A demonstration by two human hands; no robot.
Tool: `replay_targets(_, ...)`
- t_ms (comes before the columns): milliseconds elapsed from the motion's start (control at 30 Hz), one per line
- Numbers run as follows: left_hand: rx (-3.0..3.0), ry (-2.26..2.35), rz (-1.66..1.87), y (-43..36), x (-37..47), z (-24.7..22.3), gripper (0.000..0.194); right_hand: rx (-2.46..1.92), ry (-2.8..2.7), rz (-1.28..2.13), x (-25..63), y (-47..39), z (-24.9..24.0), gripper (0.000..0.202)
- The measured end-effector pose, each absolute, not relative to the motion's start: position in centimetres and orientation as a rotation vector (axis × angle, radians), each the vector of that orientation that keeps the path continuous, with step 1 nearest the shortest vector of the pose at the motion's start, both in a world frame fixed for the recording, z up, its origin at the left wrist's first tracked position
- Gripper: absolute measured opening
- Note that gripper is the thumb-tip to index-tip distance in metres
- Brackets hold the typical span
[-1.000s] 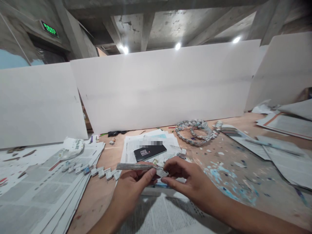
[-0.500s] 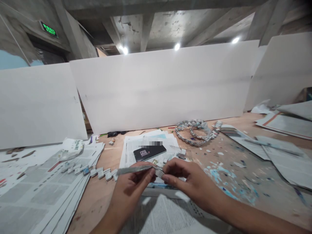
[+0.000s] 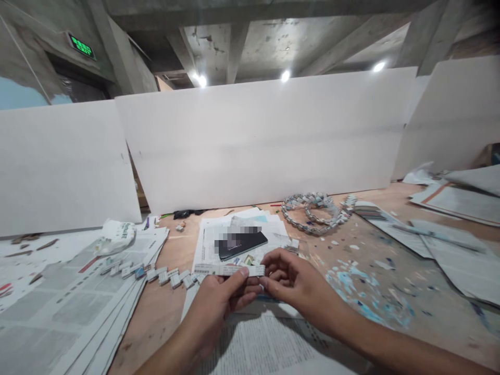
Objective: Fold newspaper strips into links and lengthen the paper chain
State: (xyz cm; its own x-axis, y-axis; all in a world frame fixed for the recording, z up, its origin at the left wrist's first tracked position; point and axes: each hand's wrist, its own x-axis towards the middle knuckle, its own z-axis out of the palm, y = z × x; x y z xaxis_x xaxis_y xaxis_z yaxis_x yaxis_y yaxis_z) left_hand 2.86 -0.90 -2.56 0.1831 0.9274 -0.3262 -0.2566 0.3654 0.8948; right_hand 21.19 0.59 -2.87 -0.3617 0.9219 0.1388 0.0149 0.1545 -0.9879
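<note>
A flat folded newspaper strip [image 3: 226, 270] lies level across my hands, just in front of a black phone [image 3: 242, 245]. My left hand [image 3: 230, 294] pinches it from below, thumb on top near its right part. The fingertips of my right hand [image 3: 287, 276] close on the strip's right end. A zigzag chain of folded paper pieces [image 3: 164, 277] stretches from the left newspapers to behind my left hand, which hides its end. Printed paper [image 3: 261, 338] lies under my hands.
A coiled ring of woven paper [image 3: 308, 229] sits at the back. Stacked newspapers [image 3: 74, 307] and a crumpled white bag [image 3: 117, 234] are on the left. Strips and sheets [image 3: 457, 255] lie right, near blue paint flakes [image 3: 355, 291]. White boards [image 3: 258, 146] stand behind.
The strip has turned so its printed flat face shows, where before it was seen nearly edge-on. My left hand has shifted slightly lower, and its thumb now lies over the strip.
</note>
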Motion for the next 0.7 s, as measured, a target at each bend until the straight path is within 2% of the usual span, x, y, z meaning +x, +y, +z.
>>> replay_targets(433, 0.775, 1.010, 1.155, -1.4, 3.7, -3.0, 0.016, -0.929, -1.385, 1.227, 19.7, -0.1, -3.5, 0.020)
replay_targets(700, 0.838, 1.013, 1.180, -1.2, 3.9, -2.9, 0.020, -0.889, -1.361, 1.252, 19.9, 0.0, -3.4, 0.021)
